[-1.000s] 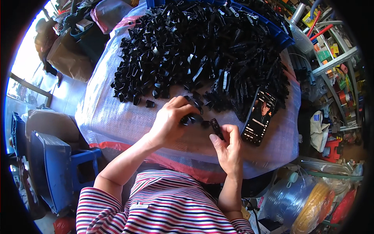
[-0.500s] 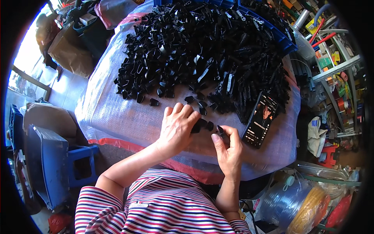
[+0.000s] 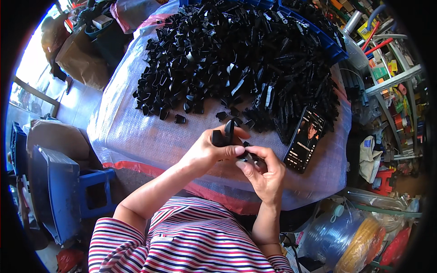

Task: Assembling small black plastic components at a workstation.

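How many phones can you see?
1: the phone with its screen lit, beside the pile of black parts, up and right of the right hand. Another could be hidden under the pile.

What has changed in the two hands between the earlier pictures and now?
The left hand has turned and moved toward the right hand; its black pieces now stand up, close to the small black part held there. The right hand, the phone and the black pile stayed nearly in place.
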`<state>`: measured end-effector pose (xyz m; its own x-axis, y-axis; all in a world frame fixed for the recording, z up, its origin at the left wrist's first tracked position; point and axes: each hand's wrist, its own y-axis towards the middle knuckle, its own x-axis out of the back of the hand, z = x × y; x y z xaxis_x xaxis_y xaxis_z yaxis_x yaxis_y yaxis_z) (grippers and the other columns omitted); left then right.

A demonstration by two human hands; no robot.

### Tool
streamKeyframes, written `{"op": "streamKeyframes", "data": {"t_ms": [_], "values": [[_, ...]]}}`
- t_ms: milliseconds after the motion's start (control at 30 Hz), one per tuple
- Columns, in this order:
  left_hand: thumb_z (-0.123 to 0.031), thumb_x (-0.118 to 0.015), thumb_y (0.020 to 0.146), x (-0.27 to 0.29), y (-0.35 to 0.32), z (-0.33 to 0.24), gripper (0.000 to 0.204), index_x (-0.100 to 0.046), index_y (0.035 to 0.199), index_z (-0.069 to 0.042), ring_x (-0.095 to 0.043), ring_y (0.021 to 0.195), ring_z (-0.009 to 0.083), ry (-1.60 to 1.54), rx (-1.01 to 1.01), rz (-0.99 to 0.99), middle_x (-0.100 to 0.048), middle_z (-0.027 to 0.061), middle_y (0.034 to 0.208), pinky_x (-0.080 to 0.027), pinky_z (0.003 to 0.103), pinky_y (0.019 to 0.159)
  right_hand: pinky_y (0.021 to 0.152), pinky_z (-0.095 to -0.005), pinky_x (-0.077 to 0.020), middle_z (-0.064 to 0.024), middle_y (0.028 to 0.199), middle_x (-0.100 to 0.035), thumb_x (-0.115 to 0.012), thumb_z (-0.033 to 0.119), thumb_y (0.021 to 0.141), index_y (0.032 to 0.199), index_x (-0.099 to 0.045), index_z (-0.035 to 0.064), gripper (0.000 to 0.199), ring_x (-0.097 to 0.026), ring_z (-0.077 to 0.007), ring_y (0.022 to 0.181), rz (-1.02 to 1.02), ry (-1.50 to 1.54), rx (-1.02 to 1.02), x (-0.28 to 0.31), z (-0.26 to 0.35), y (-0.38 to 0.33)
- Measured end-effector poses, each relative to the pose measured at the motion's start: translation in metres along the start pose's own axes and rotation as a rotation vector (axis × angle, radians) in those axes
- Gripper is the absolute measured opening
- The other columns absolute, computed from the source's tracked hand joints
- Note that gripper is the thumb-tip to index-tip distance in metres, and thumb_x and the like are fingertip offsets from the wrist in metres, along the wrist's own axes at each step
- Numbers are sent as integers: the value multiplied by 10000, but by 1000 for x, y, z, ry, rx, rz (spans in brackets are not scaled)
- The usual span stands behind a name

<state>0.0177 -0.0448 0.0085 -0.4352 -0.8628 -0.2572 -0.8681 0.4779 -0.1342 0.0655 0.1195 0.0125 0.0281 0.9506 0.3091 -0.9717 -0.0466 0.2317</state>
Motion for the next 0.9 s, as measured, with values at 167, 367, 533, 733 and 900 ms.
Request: {"op": "streamKeyframes", "data": {"t_ms": [167, 367, 533, 733, 900], "values": [[-153, -657, 811, -10, -2, 18, 204, -594, 961, -31, -558, 707, 94, -641, 201, -59, -616, 24, 820, -433, 228, 634, 603, -191, -450, -59, 837, -607, -731, 132, 743, 955, -580, -13, 298, -551, -75, 694, -172, -142, 201, -13, -8, -1], [-122, -671, 788, 0, 3, 11, 147, -602, 896, -51, -538, 698, 96, -516, 125, -131, -592, 18, 781, -421, 236, 629, 670, -207, -402, -18, 792, -520, -555, 154, 873, 1083, -448, -1, 282, -477, -82, 713, -103, 47, -101, -6, 5, -9], [-124, -665, 793, 5, 7, 9, 141, -608, 891, -39, -533, 731, 94, -436, 21, -84, -590, 16, 783, -419, 242, 652, 519, -190, -344, 26, 642, -484, -558, 227, 890, 972, -571, -13, 254, -404, -54, 559, -118, -120, -52, 5, 9, -16], [-87, -675, 773, 4, 6, 9, 151, -617, 893, -16, -559, 775, 106, -235, -40, -40, -609, 36, 828, -444, 245, 703, 517, -203, -348, 7, 649, -502, -562, 216, 887, 939, -592, -4, 227, -414, -62, 566, -51, -158, -61, 4, 12, -13], [-90, -664, 790, 3, 3, 8, 133, -611, 889, -20, -549, 767, 77, -20, -114, -69, -614, 18, 816, -442, 233, 716, 521, -228, -370, -21, 641, -513, -545, 197, 893, 921, -583, -4, 206, -435, -91, 562, -26, -198, -57, 2, 10, -11]]}}
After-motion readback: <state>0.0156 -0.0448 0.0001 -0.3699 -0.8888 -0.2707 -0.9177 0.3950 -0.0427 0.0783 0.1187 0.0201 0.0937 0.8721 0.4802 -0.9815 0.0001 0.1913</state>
